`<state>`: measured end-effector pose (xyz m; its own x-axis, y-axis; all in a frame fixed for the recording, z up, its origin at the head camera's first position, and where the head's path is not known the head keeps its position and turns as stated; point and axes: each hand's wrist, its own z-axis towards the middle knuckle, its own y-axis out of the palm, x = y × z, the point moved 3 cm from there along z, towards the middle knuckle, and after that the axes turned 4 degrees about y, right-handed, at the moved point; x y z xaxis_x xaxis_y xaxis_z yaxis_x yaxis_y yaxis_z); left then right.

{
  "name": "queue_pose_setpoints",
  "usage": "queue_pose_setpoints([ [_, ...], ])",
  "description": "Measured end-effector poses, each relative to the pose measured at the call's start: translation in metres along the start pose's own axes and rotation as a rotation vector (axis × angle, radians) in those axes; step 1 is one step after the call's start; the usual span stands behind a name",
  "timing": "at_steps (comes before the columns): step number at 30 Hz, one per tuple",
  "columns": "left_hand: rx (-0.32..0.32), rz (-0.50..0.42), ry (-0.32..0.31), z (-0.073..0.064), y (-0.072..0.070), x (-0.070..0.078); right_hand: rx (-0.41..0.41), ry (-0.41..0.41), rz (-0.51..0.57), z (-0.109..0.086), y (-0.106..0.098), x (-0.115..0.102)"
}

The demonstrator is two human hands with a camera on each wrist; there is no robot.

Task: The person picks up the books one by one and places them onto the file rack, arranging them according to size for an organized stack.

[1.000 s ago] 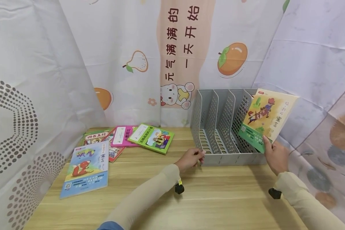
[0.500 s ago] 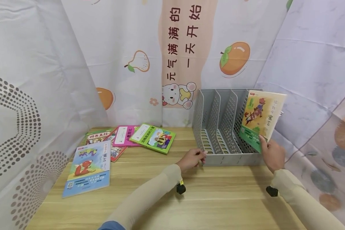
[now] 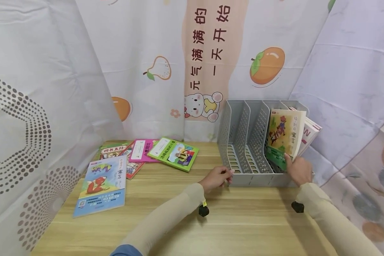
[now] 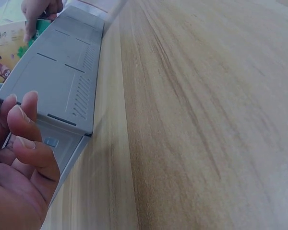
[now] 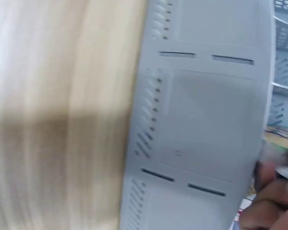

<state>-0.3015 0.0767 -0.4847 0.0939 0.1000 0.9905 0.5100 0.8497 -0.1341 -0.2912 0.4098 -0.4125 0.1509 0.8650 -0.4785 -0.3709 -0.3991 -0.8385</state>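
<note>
A grey divided file rack (image 3: 256,180) stands at the back right of the table. My right hand (image 3: 300,171) grips the lower right edge of a cream-and-green picture book (image 3: 284,129), thumb on its cover. The book is upright and slightly tilted, its lower part down behind the rack's front lip, in a slot right of the middle. My left hand (image 3: 215,177) pinches the rack's front left corner; curled fingers (image 4: 31,148) show at that edge in the left wrist view. Blurred in the right wrist view, the right hand sits at the rack's rim.
White-edged books (image 3: 309,131) lean in the rightmost slot. On the table's left lie a blue fox book (image 3: 102,185), a red book (image 3: 135,168), a pink book (image 3: 142,151) and a green book (image 3: 174,153), partly overlapping. Printed curtains (image 3: 140,113) hang behind and at both sides.
My right hand has moved left and slightly down with the cream-and-green book, which now sits lower in the rack, uncovering the books behind it. The left hand stays at the rack's corner.
</note>
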Motion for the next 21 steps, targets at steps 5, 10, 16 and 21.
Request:
queue_pose_setpoints([
  [5, -0.001, -0.009, -0.002, 0.0, 0.0, 0.0, -0.133, 0.051, 0.034, 0.013, -0.009, -0.009],
  [10, 0.01, -0.01, 0.007, 0.0, -0.001, 0.001, -0.185, -0.013, 0.052, 0.02, -0.018, -0.024],
  [16, 0.009, -0.006, 0.004, 0.001, 0.0, 0.0, -0.162, 0.066, 0.209, 0.012, -0.012, -0.022],
  [21, 0.01, 0.002, -0.004, 0.0, 0.0, 0.0, -0.141, 0.052, 0.173, 0.011, -0.002, -0.026],
])
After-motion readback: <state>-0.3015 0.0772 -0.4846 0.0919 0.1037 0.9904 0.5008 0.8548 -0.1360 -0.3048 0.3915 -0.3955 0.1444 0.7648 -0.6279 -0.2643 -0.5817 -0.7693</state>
